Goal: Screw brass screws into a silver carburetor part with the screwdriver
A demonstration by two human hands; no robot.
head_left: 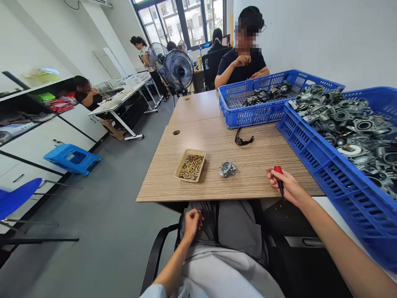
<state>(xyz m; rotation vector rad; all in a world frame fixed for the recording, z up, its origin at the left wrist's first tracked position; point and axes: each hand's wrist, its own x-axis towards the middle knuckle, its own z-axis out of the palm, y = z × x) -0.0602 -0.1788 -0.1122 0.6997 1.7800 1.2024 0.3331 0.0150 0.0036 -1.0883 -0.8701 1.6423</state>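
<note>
My right hand is closed around a screwdriver with a red and black handle, at the table's front edge. Its dark end points down. Over my lap, my left hand is curled with the fingers drawn in; whether it holds anything small is hidden. On the table in front of me lies a grey metal carburetor part, touched by neither hand. Left of it stands a beige tray filled with small brass pieces.
To my right, a blue crate is heaped with metal carburetor bodies. Behind it another blue crate holds darker parts. A black wristwatch lies nearby. A person sits across the table; fans stand beyond.
</note>
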